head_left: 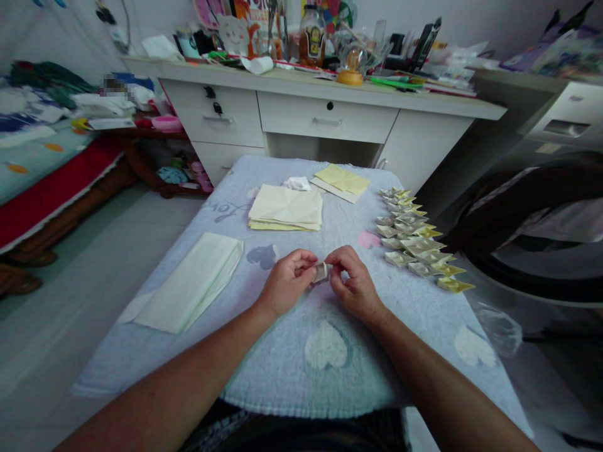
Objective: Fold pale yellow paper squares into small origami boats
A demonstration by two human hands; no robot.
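Note:
Between my two hands, above the middle of the cloth-covered table (282, 351), is a small folded piece of paper (321, 272), pale on the outside. My left hand (288, 280) pinches it between thumb and fingers. My right hand (351, 282) has its fingertips closed at the paper's right edge. Beyond my hands lies a stack of creased cream and yellow paper sheets (285, 207). Several small folded paper boats (419, 248) stand in rows on the right, in pale and yellow paper.
A folded pale sheet (191, 282) lies at the left. More yellow paper (343, 179) and a crumpled white tissue (297, 183) are at the back. Behind stands a cluttered white desk (325, 122); a washing machine (541, 207) is on the right, a bed (56, 169) on the left.

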